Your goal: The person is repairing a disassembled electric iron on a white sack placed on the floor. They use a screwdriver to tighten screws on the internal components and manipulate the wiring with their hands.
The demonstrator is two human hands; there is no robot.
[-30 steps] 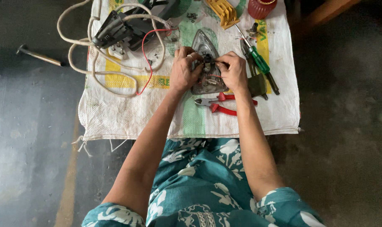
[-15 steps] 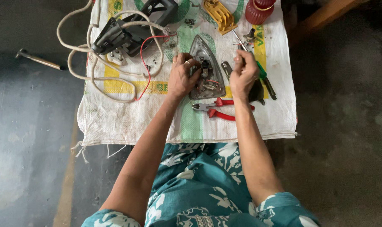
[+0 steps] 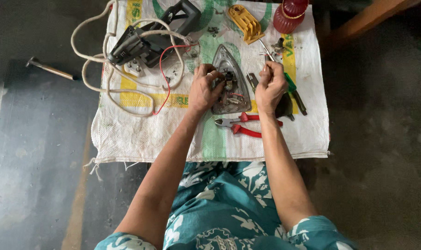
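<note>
The left hand (image 3: 204, 90) grips the iron soleplate (image 3: 229, 78); the right hand (image 3: 270, 85), at 3 o'clock, pinches a screwdriver (image 3: 291, 88).

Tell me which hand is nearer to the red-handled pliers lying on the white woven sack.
Right, narrowly. The right hand is directly above the red-handled pliers, its wrist crossing the handles. The left hand rests on the grey metal iron soleplate, up and left of the pliers' jaws.

We count one iron soleplate (image 3: 229, 78), one black iron housing (image 3: 150, 39), one white cord (image 3: 97, 69), one red wire (image 3: 163, 76), one pair of red-handled pliers (image 3: 245, 126), one green-handled screwdriver (image 3: 294, 90), one yellow plastic part (image 3: 246, 21), one red jar (image 3: 290, 15), one hammer (image 3: 50, 69), one woven sack (image 3: 141, 134), and two hands: left (image 3: 203, 90), right (image 3: 270, 85).
</note>
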